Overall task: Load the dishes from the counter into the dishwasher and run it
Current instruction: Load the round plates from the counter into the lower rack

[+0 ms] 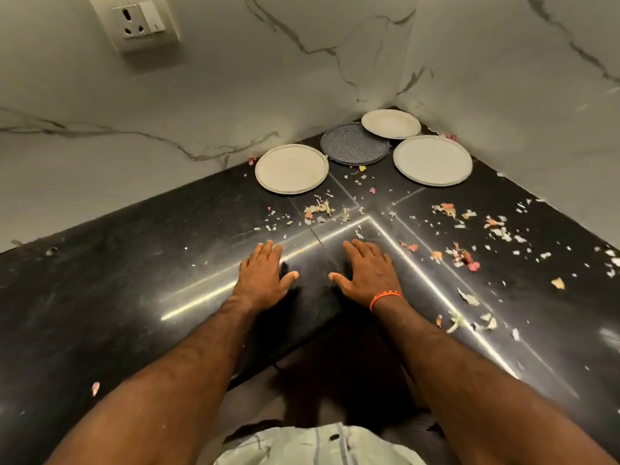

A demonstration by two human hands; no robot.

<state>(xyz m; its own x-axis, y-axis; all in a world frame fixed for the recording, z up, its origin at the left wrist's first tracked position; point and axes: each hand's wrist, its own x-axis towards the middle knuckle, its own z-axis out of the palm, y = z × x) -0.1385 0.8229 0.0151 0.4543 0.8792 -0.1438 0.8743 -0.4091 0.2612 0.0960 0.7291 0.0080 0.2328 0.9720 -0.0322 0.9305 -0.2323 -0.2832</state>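
Observation:
Three pale plates lie flat in the far corner of the black counter (117, 297): one at the left (291, 168), one at the right (432, 160), a smaller one at the back (391, 123). A dark textured round plate (354, 143) sits between them, partly under the back plate. My left hand (263, 275) and my right hand (367, 273) rest flat on the counter side by side, fingers straight, well short of the plates. An orange band circles my right wrist. No dishwasher is in view.
Vegetable peel scraps (464, 256) are scattered over the counter, mostly to the right and in front of the plates. Marble walls close the corner. A wall socket (141, 21) sits high at the left. The counter's inner corner edge lies just below my hands.

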